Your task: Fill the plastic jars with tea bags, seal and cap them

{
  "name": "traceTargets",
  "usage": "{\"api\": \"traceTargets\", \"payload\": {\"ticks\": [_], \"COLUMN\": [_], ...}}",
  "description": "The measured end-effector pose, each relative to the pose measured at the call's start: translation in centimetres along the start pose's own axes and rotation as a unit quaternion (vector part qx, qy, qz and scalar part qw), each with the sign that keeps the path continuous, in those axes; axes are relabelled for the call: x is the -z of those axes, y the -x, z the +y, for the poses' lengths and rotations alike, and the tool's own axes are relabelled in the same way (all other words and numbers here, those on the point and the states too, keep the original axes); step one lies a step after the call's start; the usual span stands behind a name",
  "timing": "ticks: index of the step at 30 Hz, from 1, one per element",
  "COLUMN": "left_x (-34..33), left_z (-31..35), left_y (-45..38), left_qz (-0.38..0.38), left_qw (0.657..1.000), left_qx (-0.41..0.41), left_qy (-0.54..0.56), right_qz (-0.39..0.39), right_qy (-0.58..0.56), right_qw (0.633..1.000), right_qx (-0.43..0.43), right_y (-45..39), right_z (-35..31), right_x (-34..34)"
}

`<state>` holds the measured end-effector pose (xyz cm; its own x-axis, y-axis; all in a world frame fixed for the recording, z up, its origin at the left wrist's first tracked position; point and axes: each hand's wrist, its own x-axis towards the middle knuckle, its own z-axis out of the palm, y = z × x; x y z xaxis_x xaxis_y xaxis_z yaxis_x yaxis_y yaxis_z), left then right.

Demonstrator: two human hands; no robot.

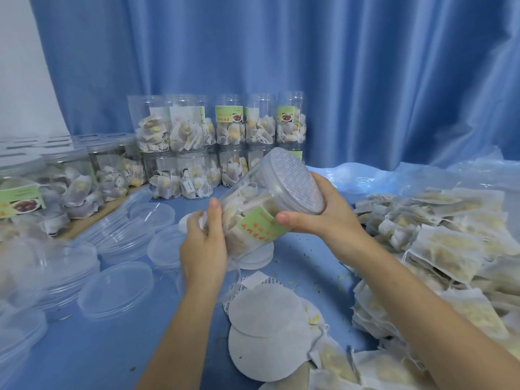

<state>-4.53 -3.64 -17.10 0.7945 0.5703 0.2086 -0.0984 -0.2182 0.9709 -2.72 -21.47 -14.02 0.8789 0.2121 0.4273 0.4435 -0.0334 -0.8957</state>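
A clear plastic jar (253, 209) with a green label and tea bags inside is held tilted above the blue table, its top pointing up and to the right. A clear cap (295, 180) sits on that top, with a printed seal showing under it. My left hand (204, 240) grips the jar's bottom end. My right hand (323, 218) grips the jar just below the cap, thumb across the label. Loose tea bags (444, 243) are heaped on the right. White round seal discs (267, 327) lie in front of me.
Filled jars (219, 142) are stacked two high against the blue curtain, and more capped jars (70, 178) stand at the left. Loose clear caps (115, 288) are spread over the left of the table. A plastic sheet (394, 175) lies behind the tea bag heap.
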Motion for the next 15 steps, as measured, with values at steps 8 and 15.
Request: {"api": "traceTargets", "payload": {"ticks": [8,15], "left_x": [0.8,8.0], "left_z": [6.2,8.1], "left_y": [0.8,1.1], "left_qz": [-0.149,-0.101], "left_qw": [0.920,0.936], "left_qx": [-0.255,-0.258], "left_qy": [-0.259,-0.216], "right_qz": [0.069,-0.014], "right_qy": [-0.042,-0.109], "right_qw": [0.997,0.993], "right_qx": [0.012,0.050], "right_y": [-0.2,1.7], "right_z": [-1.3,-3.4], "right_x": [-2.0,-7.0]}}
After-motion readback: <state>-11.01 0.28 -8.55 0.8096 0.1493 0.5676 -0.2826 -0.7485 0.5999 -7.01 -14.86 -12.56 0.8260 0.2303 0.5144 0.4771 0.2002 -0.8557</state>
